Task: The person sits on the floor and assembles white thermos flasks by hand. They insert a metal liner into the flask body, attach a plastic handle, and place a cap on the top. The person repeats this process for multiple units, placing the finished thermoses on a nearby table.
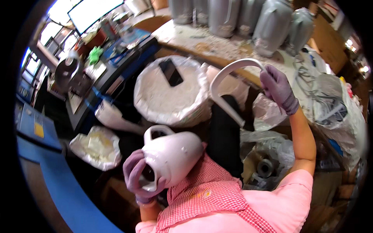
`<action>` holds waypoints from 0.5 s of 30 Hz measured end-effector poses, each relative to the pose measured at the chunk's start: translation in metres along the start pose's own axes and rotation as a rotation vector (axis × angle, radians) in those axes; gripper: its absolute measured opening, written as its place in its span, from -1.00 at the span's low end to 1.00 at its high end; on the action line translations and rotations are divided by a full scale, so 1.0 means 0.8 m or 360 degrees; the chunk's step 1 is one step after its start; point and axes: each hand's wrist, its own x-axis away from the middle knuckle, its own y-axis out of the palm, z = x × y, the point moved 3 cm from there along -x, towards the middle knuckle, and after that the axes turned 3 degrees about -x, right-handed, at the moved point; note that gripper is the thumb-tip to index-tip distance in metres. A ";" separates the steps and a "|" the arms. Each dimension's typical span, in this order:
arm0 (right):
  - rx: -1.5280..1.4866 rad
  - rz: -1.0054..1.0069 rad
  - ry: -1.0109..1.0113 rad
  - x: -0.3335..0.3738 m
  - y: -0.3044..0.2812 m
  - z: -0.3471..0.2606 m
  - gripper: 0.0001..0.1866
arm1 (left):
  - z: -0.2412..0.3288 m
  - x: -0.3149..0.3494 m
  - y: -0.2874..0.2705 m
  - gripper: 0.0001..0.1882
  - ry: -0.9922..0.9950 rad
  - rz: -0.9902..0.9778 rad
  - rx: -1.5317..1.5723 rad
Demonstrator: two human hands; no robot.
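A: Far left, what's there?

B: Blue surface (42, 147) along the lower left edge. Beside it a crumpled clear plastic bag (95, 146) with pale yellowish lumps inside, lying low down.

A: And the left hand?

B: Left hand (136, 176), purple glove, fingers curled round the open rim of a white ceramic jug (173, 155). Firm grasp, thumb side at the mouth. The jug lies tilted on its side over the lap, against a red-and-white checked apron (206, 194); its loop handle points up and away from the person.

A: Middle ground?

B: A large round white bag or tub (171, 97), top dusted white, with a dark flat phone-like slab (171, 72) lying on it. Sits just beyond the jug.

A: Right hand?

B: Right hand (278, 87), also gloved purple, raised, closed round one end of a long curved white strip (229, 83). The strip arches up and left, then runs down toward the middle; well apart from the jug.

A: Behind it?

B: A row of grey moulds or vessels (248, 17) on a spattered workbench (206, 42). Far right, clear plastic bags (334, 105) heaped; contents hard to make out.
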 end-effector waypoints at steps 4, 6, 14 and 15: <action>-0.0951 0.0010 -0.0411 0.026 0.102 -0.018 -0.48 | 0.010 0.014 0.003 -0.31 0.0052 0.0054 0.0018; -0.1155 -0.0076 -0.0514 0.051 0.156 -0.019 -0.38 | 0.017 0.025 0.002 -0.30 0.0048 0.0064 -0.0031; -0.2538 -0.0036 0.0600 0.056 0.308 0.096 -0.58 | 0.036 0.043 0.001 -0.28 0.0184 0.0085 -0.0088; -0.2308 0.0043 0.0688 0.064 0.318 0.092 -0.60 | 0.034 0.043 0.005 -0.29 0.0235 0.0120 -0.0042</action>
